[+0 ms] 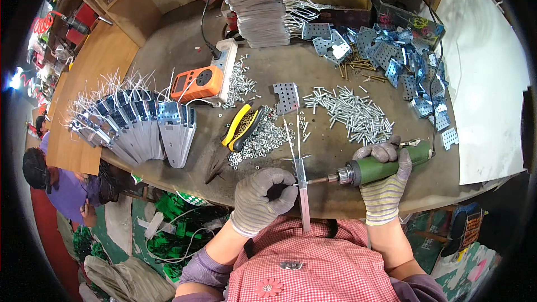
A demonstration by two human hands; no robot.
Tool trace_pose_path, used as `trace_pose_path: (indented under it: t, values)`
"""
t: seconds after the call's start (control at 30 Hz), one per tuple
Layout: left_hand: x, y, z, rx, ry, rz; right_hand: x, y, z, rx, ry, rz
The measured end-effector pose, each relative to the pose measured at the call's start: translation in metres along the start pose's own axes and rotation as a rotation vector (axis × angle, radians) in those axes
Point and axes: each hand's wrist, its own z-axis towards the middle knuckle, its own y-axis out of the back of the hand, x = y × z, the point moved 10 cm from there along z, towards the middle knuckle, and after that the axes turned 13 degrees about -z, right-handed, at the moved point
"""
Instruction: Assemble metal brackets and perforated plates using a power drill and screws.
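Observation:
My right hand (385,182) wraps round a green electric screwdriver (376,170) with a metal chuck. Its bit points left and meets the side of a narrow silver metal piece (304,190), seen edge-on, with two white wires running away from it. On the other side of that piece, my left hand (263,198) pinches thumb and forefinger together right against it; what lies between the fingertips is too small to name. Both hands wear striped grey gloves. Just beyond the wires lies a perforated metal plate (286,98).
Loose nuts (260,142), yellow-black pliers (243,126) and a pile of screws (358,113) lie ahead. Wired metal pieces (134,128) fan out at left; more are stacked (257,11) at the back. An orange meter (196,83) sits by a power strip (226,67). Perforated blue-grey plates (400,56) heap at right.

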Motion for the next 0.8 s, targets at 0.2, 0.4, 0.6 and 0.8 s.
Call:
trace_pose_path:
  t: [0.2,0.4,0.6,0.8]
  values:
    - [0.003,-0.004,-0.002,-0.138,-0.04,-0.142,-0.002,0.0,0.0,0.005,-0.014,0.038]
    - [0.004,-0.013,-0.005,-0.168,-0.055,-0.005,-0.001,0.001,-0.001,0.003,-0.011,0.019]
    - [-0.004,-0.025,-0.008,-0.123,-0.217,0.132,0.002,-0.003,-0.003,0.023,0.021,-0.053]
    - [0.001,-0.023,-0.01,-0.122,-0.201,0.11,-0.005,-0.002,-0.001,0.047,-0.002,-0.031]
